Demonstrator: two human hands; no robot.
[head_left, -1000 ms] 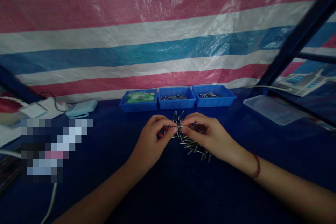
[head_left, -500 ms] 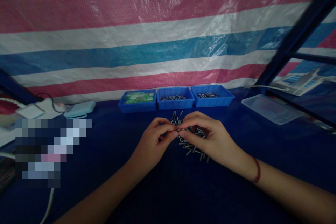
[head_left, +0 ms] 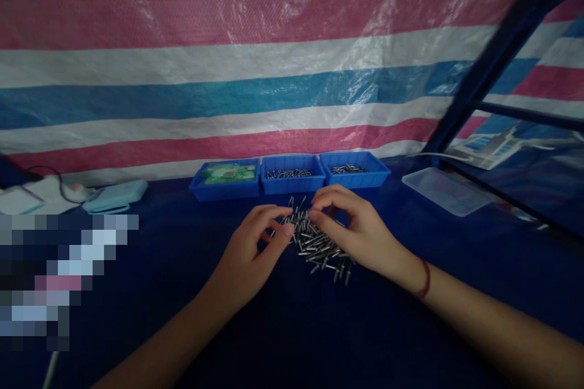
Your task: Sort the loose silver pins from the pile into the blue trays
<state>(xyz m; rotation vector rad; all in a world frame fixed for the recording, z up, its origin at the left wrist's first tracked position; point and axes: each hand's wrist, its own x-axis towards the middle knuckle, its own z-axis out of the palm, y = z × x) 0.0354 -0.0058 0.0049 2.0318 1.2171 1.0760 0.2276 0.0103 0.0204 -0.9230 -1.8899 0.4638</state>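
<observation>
A loose pile of silver blind rivets lies on the dark blue tabletop, between and below my hands. My left hand is at the pile's left edge, its thumb and index fingertip apart with nothing seen between them. Over the right side of the pile, my right hand has thumb and fingers drawn together in a pinch; whatever is in it is too small or hidden to make out. A gap separates the two hands. Part of the pile is hidden behind the right hand's fingers.
Behind the pile stand three blue bins: the left bin holds green-and-clear packets, the middle bin and right bin hold rivets. A clear plastic lid lies to the right. A light blue case sits at left, near cables.
My hands have come apart from where their fingertips met over the pile. The left hand's fingers have opened. The whole view has shifted slightly.
</observation>
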